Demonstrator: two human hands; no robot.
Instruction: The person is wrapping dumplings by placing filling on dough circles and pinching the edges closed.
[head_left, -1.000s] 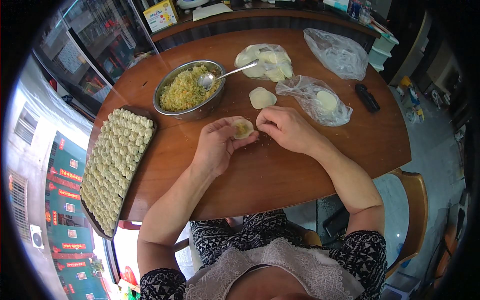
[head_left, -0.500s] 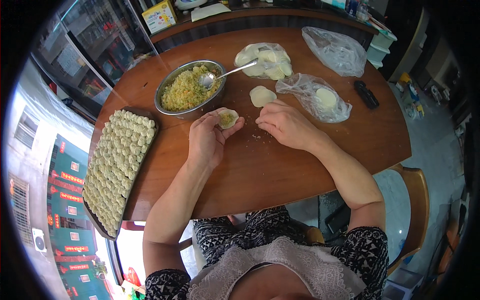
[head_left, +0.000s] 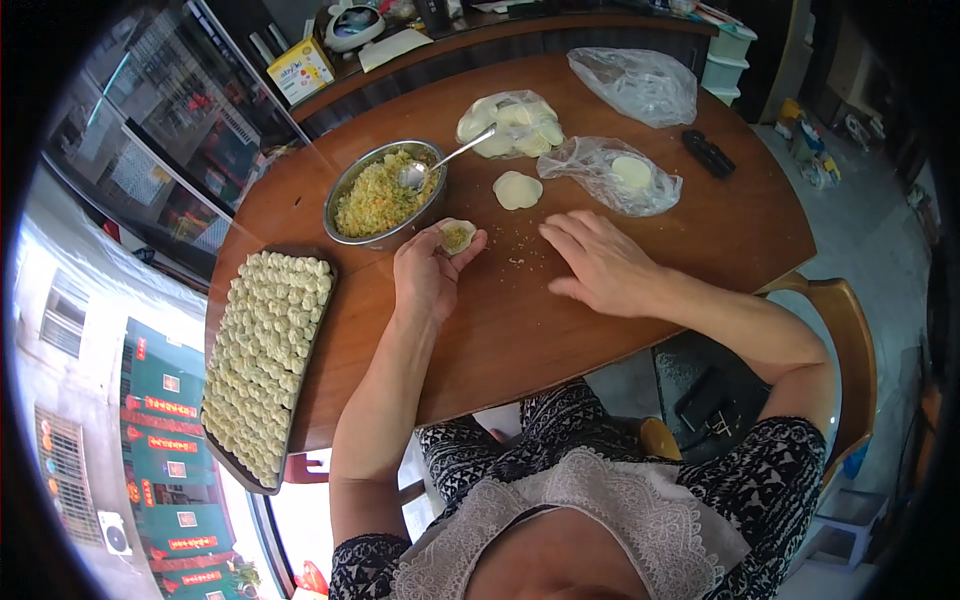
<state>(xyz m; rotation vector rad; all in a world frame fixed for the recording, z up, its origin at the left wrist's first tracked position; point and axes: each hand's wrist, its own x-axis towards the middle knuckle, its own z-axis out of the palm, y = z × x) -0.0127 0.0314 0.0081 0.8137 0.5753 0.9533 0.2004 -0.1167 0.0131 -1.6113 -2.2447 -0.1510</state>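
Observation:
In my left hand (head_left: 428,272) rests a round dumpling wrapper (head_left: 458,236) with a dab of yellow-green filling on it, cupped between thumb and fingers. My right hand (head_left: 600,265) holds nothing; its fingers are apart, low over the table beside some crumbs. Just beyond it lies a small stack of pale wrappers (head_left: 518,190). Behind my left hand stands a metal bowl (head_left: 338,228) of chopped filling (head_left: 378,205), with a spoon (head_left: 462,152) leaning in it. To the left, a dark tray (head_left: 318,345) carries rows of shaped dumplings (head_left: 268,360).
A plastic bag of wrappers (head_left: 510,122) lies at the back of the wooden table (head_left: 480,340). Right of it are an opened bag (head_left: 590,165) with a wrapper, a crumpled clear bag (head_left: 640,85) and a black object (head_left: 708,153). A wooden chair (head_left: 848,330) stands at the right.
My right hand has drawn back to the right from the wrapper stack and its fingers have spread. My left hand still holds the filled wrapper. The view has shifted slightly.

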